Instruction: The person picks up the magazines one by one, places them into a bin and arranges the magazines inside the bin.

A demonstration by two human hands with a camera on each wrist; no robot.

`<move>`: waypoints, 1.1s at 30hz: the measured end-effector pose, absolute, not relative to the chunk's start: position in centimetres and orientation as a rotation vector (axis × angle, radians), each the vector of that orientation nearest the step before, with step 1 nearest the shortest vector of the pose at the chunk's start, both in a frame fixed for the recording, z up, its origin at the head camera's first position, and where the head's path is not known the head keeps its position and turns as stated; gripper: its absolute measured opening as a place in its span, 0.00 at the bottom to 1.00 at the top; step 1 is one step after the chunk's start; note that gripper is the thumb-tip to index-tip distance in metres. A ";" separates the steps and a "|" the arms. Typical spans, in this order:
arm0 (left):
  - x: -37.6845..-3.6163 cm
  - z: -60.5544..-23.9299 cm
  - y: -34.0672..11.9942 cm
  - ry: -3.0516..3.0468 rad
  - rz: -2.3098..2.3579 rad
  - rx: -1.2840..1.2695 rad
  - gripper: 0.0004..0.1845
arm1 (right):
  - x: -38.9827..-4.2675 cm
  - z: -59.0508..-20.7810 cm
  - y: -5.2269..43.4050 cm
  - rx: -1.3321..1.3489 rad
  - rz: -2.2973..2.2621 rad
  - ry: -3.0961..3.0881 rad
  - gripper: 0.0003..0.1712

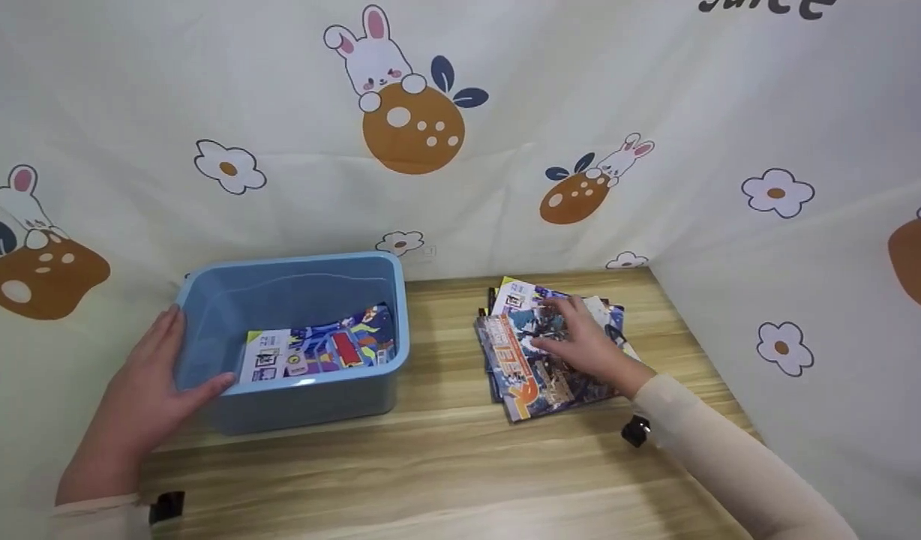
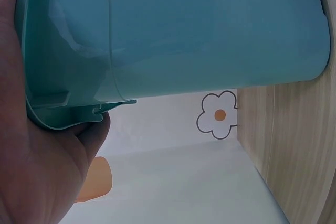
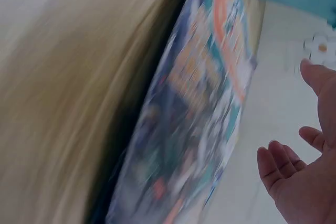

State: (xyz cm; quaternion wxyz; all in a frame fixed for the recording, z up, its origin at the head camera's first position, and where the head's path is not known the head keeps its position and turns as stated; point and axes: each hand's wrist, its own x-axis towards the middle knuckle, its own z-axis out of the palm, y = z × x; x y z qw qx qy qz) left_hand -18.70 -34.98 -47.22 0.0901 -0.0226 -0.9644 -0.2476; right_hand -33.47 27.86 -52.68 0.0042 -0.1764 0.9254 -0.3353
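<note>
Head view: bin and magazines on a table.
Blue bin [image 1: 295,300] is grasped at its corner by the left hand [image 1: 142,386]; the right hand [image 1: 588,349], fingers relaxed, is laid on the magazine stack [image 1: 539,375].

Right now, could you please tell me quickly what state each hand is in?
Left hand: holds the rim of the light blue plastic bin, thumb inside.
Right hand: open, fingers resting on the stack of colourful magazines.
</note>
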 end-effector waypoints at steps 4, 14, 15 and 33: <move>-18.9 -47.1 -34.9 -2.868 -0.735 -0.073 0.68 | -33.5 -53.5 31.3 -0.469 -1.062 2.953 0.50; -18.8 -47.3 -35.1 -2.867 -0.739 -0.079 0.69 | -33.1 -55.2 36.9 -0.336 -0.949 3.030 0.58; -18.8 -47.3 -35.1 -2.866 -0.739 -0.082 0.68 | -33.0 -55.3 37.2 -0.322 -0.931 3.028 0.59; -18.8 -47.3 -35.0 -2.860 -0.741 -0.083 0.68 | -33.3 -55.3 39.4 -0.228 -0.932 2.871 0.66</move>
